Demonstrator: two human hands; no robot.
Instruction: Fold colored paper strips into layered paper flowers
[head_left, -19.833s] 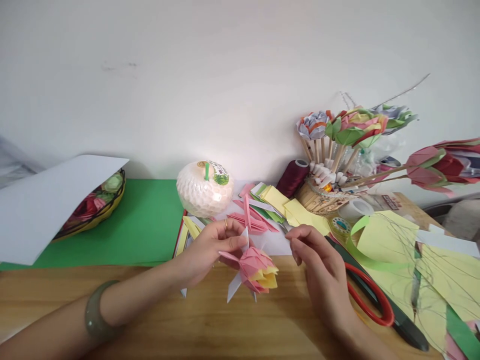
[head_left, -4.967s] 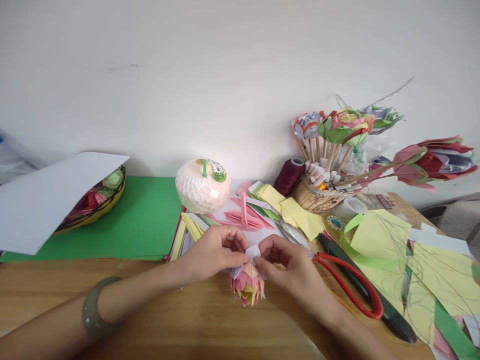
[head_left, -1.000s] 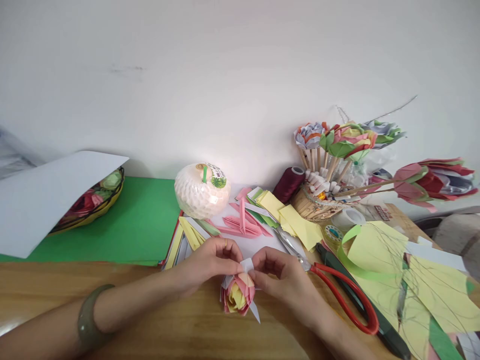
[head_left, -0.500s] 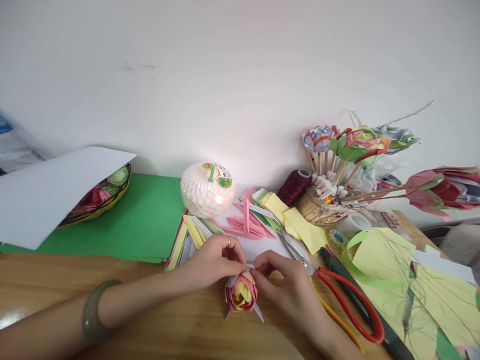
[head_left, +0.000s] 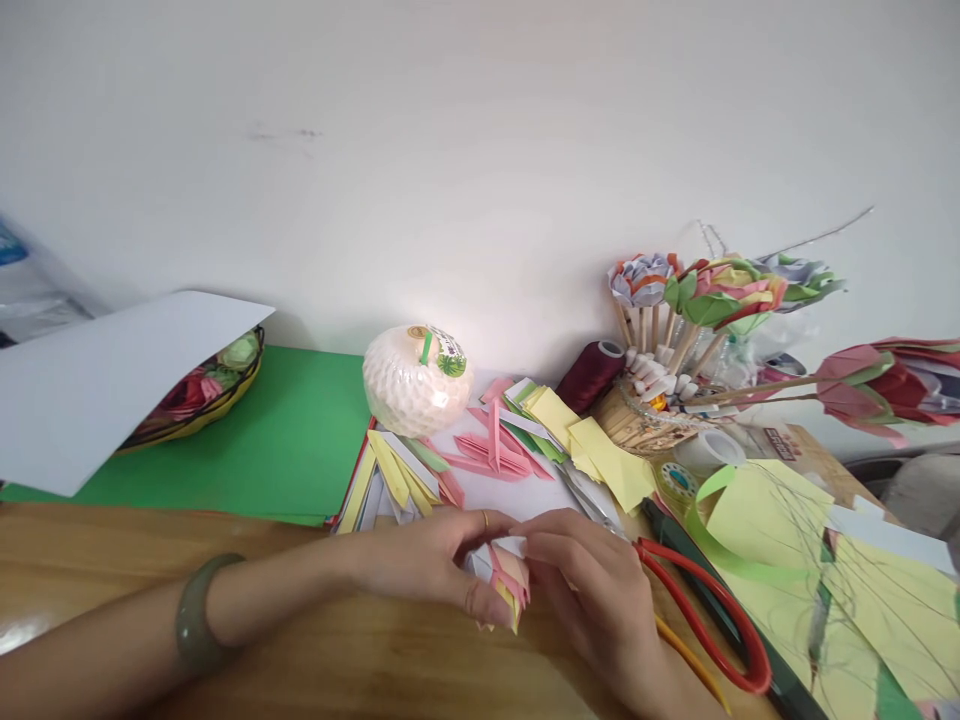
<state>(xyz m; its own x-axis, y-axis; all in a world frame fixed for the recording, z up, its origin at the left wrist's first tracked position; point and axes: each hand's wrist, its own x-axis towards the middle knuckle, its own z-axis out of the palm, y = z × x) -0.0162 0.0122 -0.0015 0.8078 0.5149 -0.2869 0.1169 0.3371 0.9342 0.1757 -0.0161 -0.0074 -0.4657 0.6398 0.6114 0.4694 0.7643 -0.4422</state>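
Pale wall (head_left: 480,150) filled the bkgd, w/ faint marks (head_left: 285,132) up & L of the wrapped fruit (head_left: 416,385), used as ref pt. Wood table (head_left: 337,650) ran in front of the fruit. Paper flower (head_left: 501,570), pink, yellow & white, was in front of the fruit & a bit R, partly covered by both hands.

L hand (head_left: 439,560) gripped it: thumb across its near side, other fingers round behind, tips hidden. R hand (head_left: 596,580) was at its R side, fingers bent, tips mostly hidden; couldn't tell if they pinched it or just touched. Bangle (head_left: 202,612) sat on the L forearm.

L of the fruit: green sheet (head_left: 307,420), then, further L, a basket (head_left: 202,424) w/ red, pink & green bits, partly under a white sheet (head_left: 127,380).

Near the fruit, front-R: folded pink strips (head_left: 495,455); front-L: yellow strips (head_left: 390,470). R of the fruit: yellow slips (head_left: 611,465) & a dark red spool (head_left: 589,375); further R, flowers (head_left: 735,285) on sticks.

Well apart from the fruit, front-R: scissors (head_left: 760,676) w/ red handles, & beyond, yellow sheets (head_left: 885,600) w/ thin wires across.
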